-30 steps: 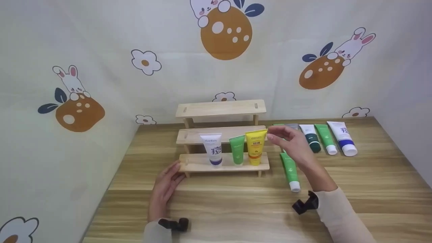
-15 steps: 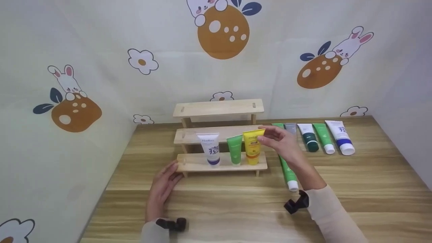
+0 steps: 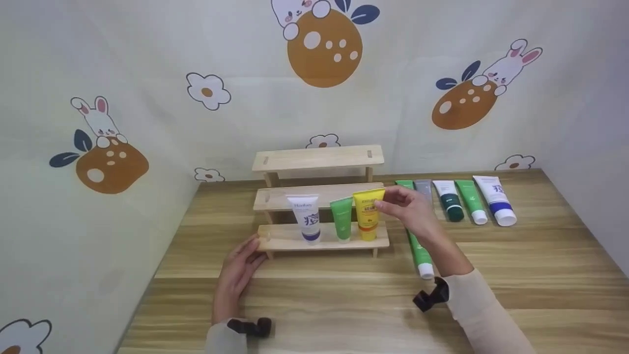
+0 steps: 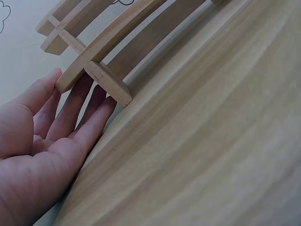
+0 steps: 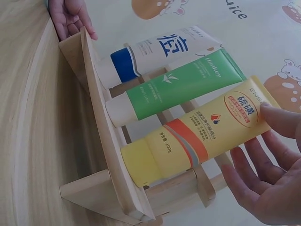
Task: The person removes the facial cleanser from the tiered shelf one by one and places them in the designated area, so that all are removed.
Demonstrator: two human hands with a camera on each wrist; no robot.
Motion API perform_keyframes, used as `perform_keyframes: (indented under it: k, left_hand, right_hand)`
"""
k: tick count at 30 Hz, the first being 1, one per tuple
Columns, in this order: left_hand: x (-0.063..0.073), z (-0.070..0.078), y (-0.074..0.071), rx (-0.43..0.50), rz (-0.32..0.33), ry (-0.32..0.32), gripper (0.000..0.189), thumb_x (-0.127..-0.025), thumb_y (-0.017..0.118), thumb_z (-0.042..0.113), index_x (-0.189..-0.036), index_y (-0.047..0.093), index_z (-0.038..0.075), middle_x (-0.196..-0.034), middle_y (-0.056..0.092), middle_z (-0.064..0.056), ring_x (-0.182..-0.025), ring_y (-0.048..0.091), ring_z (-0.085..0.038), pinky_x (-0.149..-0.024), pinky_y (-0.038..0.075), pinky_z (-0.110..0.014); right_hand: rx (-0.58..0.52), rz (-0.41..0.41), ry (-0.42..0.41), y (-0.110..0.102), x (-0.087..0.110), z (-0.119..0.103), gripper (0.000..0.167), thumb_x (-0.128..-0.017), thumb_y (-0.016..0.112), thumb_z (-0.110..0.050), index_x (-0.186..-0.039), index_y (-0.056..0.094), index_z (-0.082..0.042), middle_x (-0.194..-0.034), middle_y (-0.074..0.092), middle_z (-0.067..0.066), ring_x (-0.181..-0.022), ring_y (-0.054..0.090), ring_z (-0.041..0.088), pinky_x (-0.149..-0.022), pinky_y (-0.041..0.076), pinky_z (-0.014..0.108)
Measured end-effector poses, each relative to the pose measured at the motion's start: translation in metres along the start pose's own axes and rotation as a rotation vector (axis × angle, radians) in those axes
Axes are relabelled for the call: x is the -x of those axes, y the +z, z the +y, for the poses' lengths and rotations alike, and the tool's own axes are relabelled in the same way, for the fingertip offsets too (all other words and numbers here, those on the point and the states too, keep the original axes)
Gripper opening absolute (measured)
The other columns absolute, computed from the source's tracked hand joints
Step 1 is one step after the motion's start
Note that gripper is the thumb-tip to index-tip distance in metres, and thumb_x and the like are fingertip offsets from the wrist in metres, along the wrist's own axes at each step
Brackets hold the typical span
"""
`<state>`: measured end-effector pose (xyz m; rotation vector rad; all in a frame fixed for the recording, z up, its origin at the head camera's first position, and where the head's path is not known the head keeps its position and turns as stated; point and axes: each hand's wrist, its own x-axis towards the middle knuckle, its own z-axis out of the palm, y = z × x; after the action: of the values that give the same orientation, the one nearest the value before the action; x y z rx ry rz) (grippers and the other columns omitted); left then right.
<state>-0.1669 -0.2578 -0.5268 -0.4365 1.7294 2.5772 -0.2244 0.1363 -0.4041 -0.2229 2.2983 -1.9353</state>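
Note:
A yellow squeeze tube [image 3: 368, 214] stands cap-down at the right end of the lowest step of a three-tier wooden display stand [image 3: 282, 241]. My right hand [image 3: 413, 211] pinches its upper right edge; in the right wrist view the thumb lies on the front and the fingers pass behind. Just left of it stands a green tube [image 5: 183, 84], then, across a gap, a white tube with a blue band [image 5: 155, 52]. My left hand [image 4: 51, 136] holds the left end of the lowest step, thumb at the end of the board and fingers beneath it.
Right of the stand, several tubes lie on the wood-grain table [image 3: 319, 305]: a green one [image 3: 421, 255] nearest, a grey one [image 3: 423, 189], a white and dark green one [image 3: 449, 199], another green one [image 3: 471, 201] and a large white one [image 3: 494, 199]. A printed cloth [image 3: 245, 39] hangs behind.
My right hand has moved left from beside the yellow tube, and its thumb now lies on the tube's front. The left hand and the stand keep their places; the head view shifted slightly.

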Motion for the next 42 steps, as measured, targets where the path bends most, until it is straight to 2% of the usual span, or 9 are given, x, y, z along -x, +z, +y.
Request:
perform_keyframes:
  k: [4, 8, 13, 19, 24, 27, 32, 39, 42]
  left_hand:
    - [-0.001, -0.001, 0.000, 0.015, 0.018, 0.004, 0.053, -0.100, 0.060, 0.012, -0.146, 0.041, -0.008, -0.127, 0.061, -0.010, -0.111, 0.064, -0.014, -0.098, 0.058, -0.030]
    - [-0.001, -0.001, -0.001, 0.020, 0.046, -0.003, 0.047, -0.100, 0.062, 0.011, -0.141, 0.048, -0.006, -0.121, 0.065, -0.007, -0.109, 0.066, -0.015, -0.095, 0.059, -0.032]
    - [-0.001, -0.001, -0.001, 0.027, 0.040, -0.002, 0.047, -0.099, 0.063, 0.011, -0.140, 0.049, -0.006, -0.119, 0.067, -0.007, -0.107, 0.067, -0.015, -0.095, 0.059, -0.032]
    - [0.000, -0.001, -0.001, 0.029, 0.049, -0.012, 0.033, -0.099, 0.062, 0.010, -0.131, 0.058, -0.001, -0.115, 0.068, -0.005, -0.106, 0.067, -0.015, -0.094, 0.059, -0.032]
    - [-0.002, 0.000, 0.001, 0.039, 0.016, -0.001, 0.035, -0.099, 0.062, 0.010, -0.132, 0.057, -0.001, -0.119, 0.066, -0.006, -0.109, 0.066, -0.015, -0.097, 0.058, -0.032]
    - [0.000, 0.000, -0.001, 0.050, 0.005, 0.005, 0.025, -0.100, 0.060, 0.009, -0.124, 0.062, 0.003, -0.117, 0.066, -0.005, -0.107, 0.067, -0.015, -0.095, 0.059, -0.032]
    - [0.001, -0.002, -0.002, 0.074, -0.023, 0.012, 0.015, -0.101, 0.058, 0.006, -0.110, 0.068, 0.012, -0.112, 0.068, -0.002, -0.105, 0.068, -0.015, -0.093, 0.059, -0.032]
    - [0.000, -0.002, -0.001, 0.031, 0.012, 0.006, 0.033, -0.099, 0.061, 0.010, -0.131, 0.058, 0.000, -0.117, 0.066, -0.005, -0.107, 0.067, -0.016, -0.096, 0.059, -0.033]
    - [0.000, 0.000, -0.002, 0.024, 0.022, 0.014, 0.032, -0.099, 0.062, 0.011, -0.130, 0.059, 0.000, -0.116, 0.066, -0.006, -0.106, 0.067, -0.016, -0.094, 0.059, -0.033]
  right_hand:
    - [0.043, -0.006, 0.009, 0.000, 0.000, 0.001, 0.041, -0.089, 0.077, -0.025, -0.123, 0.065, -0.005, -0.118, 0.068, 0.006, -0.108, 0.062, 0.014, -0.093, 0.054, 0.024]
    - [0.049, 0.008, 0.007, 0.002, -0.001, 0.001, 0.039, -0.090, 0.076, -0.023, -0.123, 0.065, -0.006, -0.119, 0.068, 0.008, -0.109, 0.062, 0.015, -0.094, 0.054, 0.024]
    - [-0.009, 0.050, -0.002, 0.006, -0.001, 0.000, 0.033, -0.093, 0.072, -0.014, -0.121, 0.063, -0.001, -0.118, 0.069, 0.010, -0.111, 0.064, 0.015, -0.093, 0.056, 0.020]
    - [-0.056, 0.087, 0.003, 0.002, 0.002, -0.001, 0.030, -0.093, 0.069, -0.007, -0.120, 0.059, 0.003, -0.114, 0.069, 0.008, -0.104, 0.065, 0.008, -0.090, 0.057, 0.018]
    - [-0.015, 0.104, -0.023, -0.014, 0.005, -0.004, 0.030, -0.094, 0.068, -0.008, -0.120, 0.058, 0.003, -0.117, 0.067, 0.010, -0.103, 0.065, 0.005, -0.089, 0.057, 0.017]
    - [-0.002, 0.089, -0.043, -0.025, 0.009, -0.005, 0.032, -0.095, 0.067, -0.008, -0.122, 0.057, 0.005, -0.116, 0.067, 0.009, -0.103, 0.066, 0.005, -0.089, 0.058, 0.018]
    - [-0.009, 0.106, -0.049, -0.050, 0.018, -0.004, 0.034, -0.097, 0.066, -0.011, -0.125, 0.055, 0.005, -0.106, 0.067, -0.005, -0.100, 0.066, 0.002, -0.089, 0.058, 0.017]
    - [0.002, 0.096, 0.091, -0.088, 0.020, 0.004, 0.047, -0.102, 0.059, -0.025, -0.141, 0.047, -0.003, -0.112, 0.062, -0.013, -0.102, 0.060, 0.003, -0.085, 0.052, 0.016]
    - [-0.014, 0.076, 0.135, -0.097, 0.015, 0.007, 0.051, -0.102, 0.058, -0.027, -0.145, 0.043, -0.004, -0.116, 0.060, -0.012, -0.108, 0.058, 0.004, -0.092, 0.052, 0.017]
